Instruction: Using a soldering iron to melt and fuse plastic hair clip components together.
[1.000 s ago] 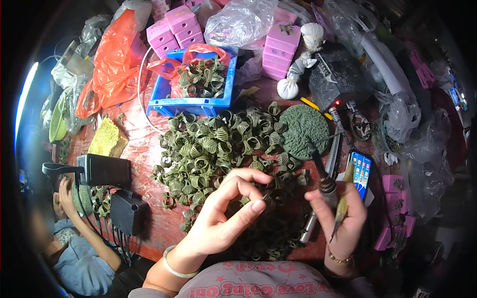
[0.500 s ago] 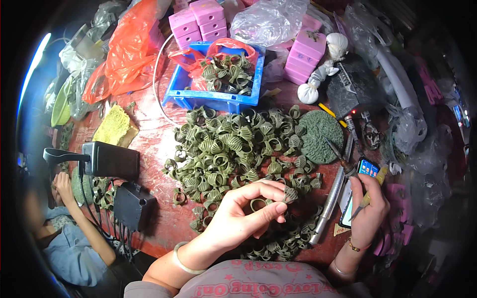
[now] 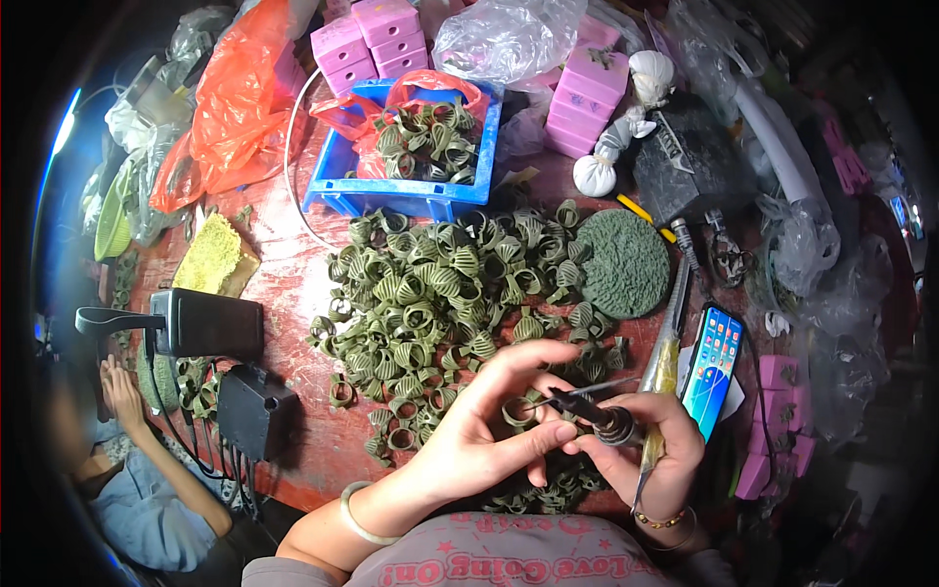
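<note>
L hand (image 3: pixel 489 421) pinches a green ring (image 3: pixel 508 413) btwn thumb & fingers; R hand (image 3: pixel 655 430) grips a dark pen-type tool (image 3: pixel 613 425), tip close by the ring (contact unclear), plus a yellow-handled tool (image 3: pixel 666 366). Pile of rings (image 3: pixel 430 293) on red table (image 3: pixel 293 342) just beyond; blue bin (image 3: pixel 401 201) w/ more behind. Round green pad (image 3: pixel 626 264) & lit phone (image 3: pixel 714 372) to R. Co-worker's hand (image 3: pixel 123 396) far L.

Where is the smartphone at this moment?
In the head view, the smartphone lies right of centre, between the right hand and the pink blocks.
</note>
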The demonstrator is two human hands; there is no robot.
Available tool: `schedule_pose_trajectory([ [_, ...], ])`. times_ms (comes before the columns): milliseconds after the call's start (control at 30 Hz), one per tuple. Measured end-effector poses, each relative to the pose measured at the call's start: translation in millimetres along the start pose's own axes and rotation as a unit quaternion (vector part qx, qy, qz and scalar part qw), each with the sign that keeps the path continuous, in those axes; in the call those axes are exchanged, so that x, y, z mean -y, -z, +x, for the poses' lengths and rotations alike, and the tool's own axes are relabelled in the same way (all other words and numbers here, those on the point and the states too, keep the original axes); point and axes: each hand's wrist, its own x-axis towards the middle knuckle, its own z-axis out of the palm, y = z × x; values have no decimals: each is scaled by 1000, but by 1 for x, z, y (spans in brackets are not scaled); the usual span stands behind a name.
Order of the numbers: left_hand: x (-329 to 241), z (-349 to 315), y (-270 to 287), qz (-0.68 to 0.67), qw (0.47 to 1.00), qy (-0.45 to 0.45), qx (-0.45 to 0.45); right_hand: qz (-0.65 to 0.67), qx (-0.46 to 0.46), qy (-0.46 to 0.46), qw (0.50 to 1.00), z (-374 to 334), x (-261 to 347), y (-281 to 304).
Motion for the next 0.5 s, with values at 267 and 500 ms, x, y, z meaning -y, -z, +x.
schedule_pose_trajectory([
  [267,9,-2,2,85,996,28,25,47,71,-72,994,-2,-2,7],
  [500,1,-1,5,26,992,102,75,47,23,-51,997,-5,-4,10],
])
